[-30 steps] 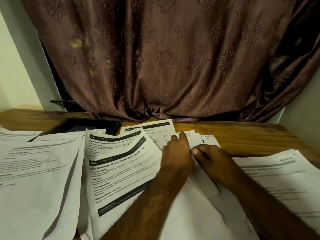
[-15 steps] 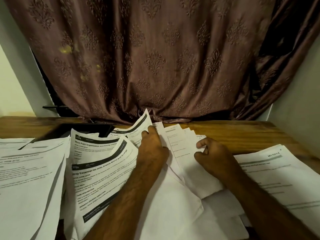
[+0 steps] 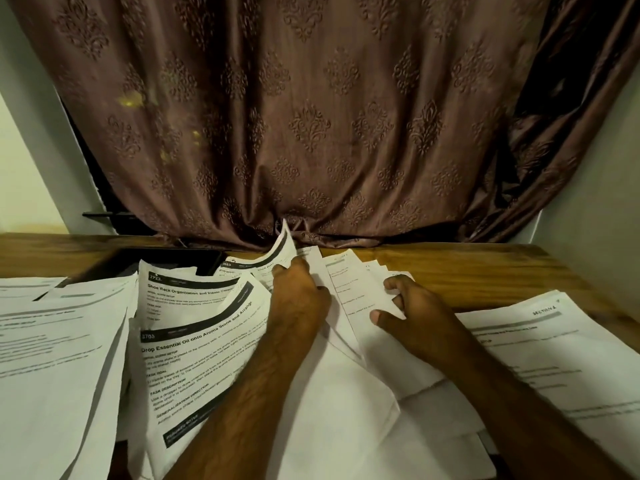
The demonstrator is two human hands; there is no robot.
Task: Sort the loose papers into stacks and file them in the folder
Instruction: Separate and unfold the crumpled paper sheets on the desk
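Leftmost, printed sheets (image 3: 194,341) overlap on the desk (image 3: 485,268). Next, the left hand (image 3: 298,296) pinches a curling sheet (image 3: 282,249) at its far end. Just right, the fanned stack (image 3: 360,292) runs lengthwise away from the person; the right hand (image 3: 412,317), nearer it, grips its near edge.

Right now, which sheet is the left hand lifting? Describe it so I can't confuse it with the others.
Start at the brown curtain and go to where its hem bunches on the wooden table. The lifted sheet curls up there, pinched by the left hand. Unlike the flat sheets around it, its corner stands upright and bears a dark header band.
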